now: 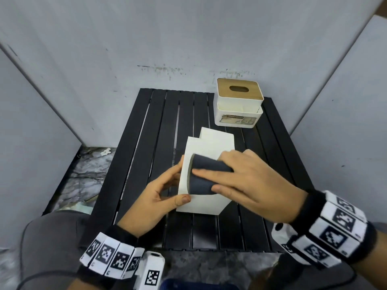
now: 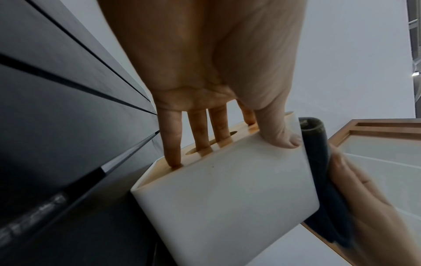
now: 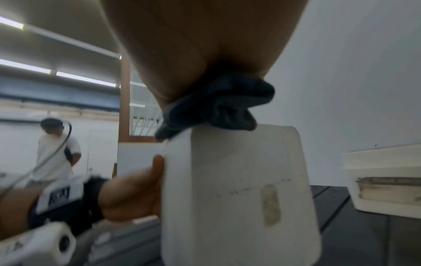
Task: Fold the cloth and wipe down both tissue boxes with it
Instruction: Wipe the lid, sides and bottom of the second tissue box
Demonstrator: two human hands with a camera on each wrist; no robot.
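Observation:
A white tissue box (image 1: pixel 209 143) lies tipped on its side in the middle of the black slatted table (image 1: pixel 146 143). My left hand (image 1: pixel 159 197) grips its left end, with the thumb on the near white face (image 2: pixel 223 194) and the fingers (image 2: pixel 198 136) on the wooden lid side. The folded dark cloth (image 1: pixel 207 170) lies over the box's upper face. My right hand (image 1: pixel 251 183) presses it there with straight fingers. In the right wrist view the cloth (image 3: pixel 216 104) bunches under the palm on top of the box (image 3: pixel 239 189). A second white tissue box (image 1: pixel 238 105) with a wooden lid stands upright at the back right.
Grey panels wall the table in behind and on both sides. Marbled floor (image 1: pixel 83 178) shows to the left of the table. In the right wrist view a person (image 3: pixel 56 149) stands in the background, far off.

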